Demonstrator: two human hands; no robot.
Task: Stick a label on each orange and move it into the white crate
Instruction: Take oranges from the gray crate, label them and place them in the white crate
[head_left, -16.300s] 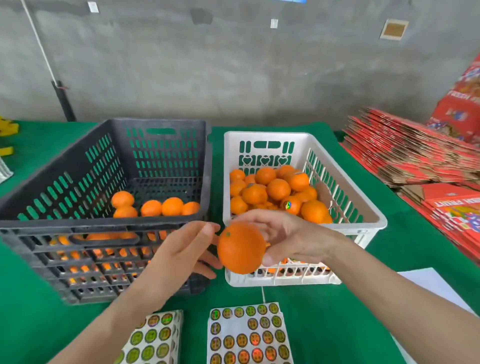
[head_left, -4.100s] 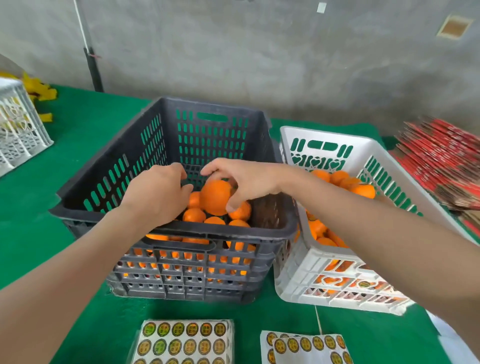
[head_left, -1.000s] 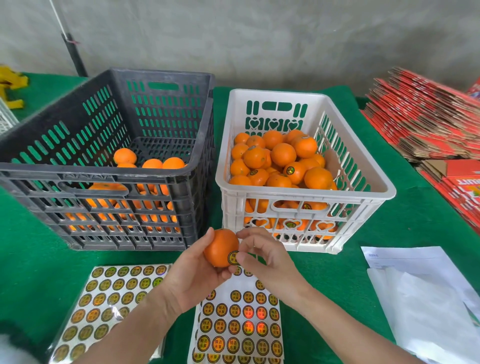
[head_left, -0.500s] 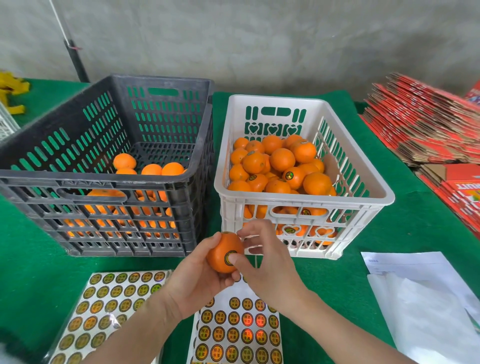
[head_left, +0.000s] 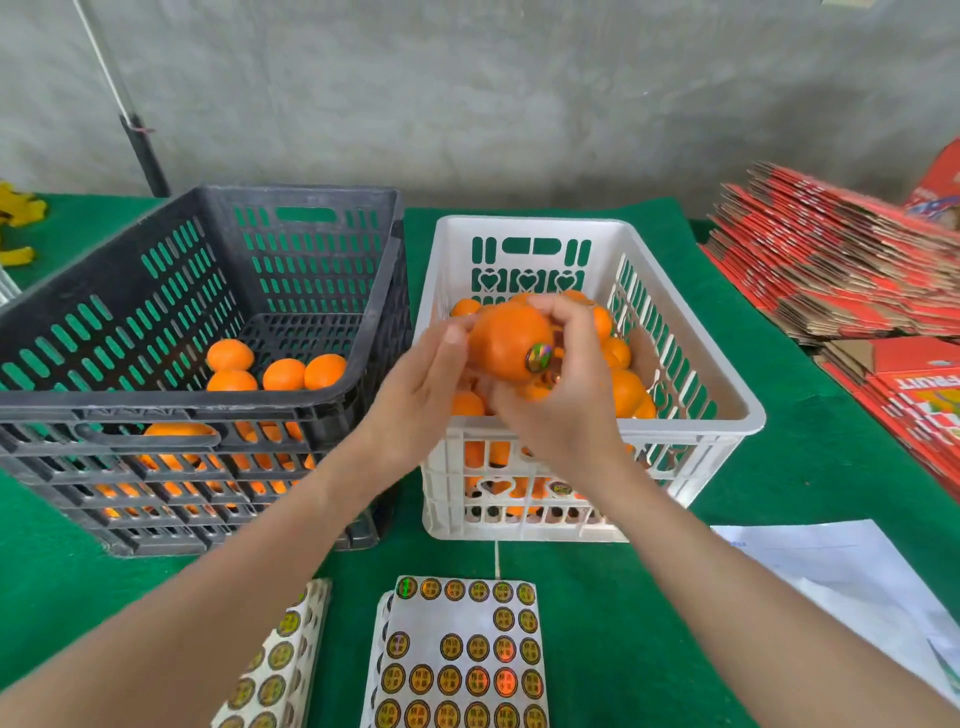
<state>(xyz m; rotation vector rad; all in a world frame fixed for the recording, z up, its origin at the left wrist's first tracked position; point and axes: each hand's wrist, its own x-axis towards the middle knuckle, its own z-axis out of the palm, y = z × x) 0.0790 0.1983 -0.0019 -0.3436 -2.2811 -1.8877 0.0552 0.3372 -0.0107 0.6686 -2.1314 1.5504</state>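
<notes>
An orange bearing a round shiny label is held over the white crate, above its pile of labelled oranges. My right hand grips it from the right and below, fingers curled over its top. My left hand touches its left side with the fingers stretched out. The black crate on the left holds several unlabelled oranges. Two sheets of round labels lie at the near edge: the middle label sheet and the left label sheet.
Stacks of flattened red cartons fill the right side of the green table. White papers lie at the near right. A grey wall and a dark pole stand behind the crates.
Both hands rose from in front of the white crate, carrying the labelled orange up and forward over its inside. The camera view tilted up slightly.
</notes>
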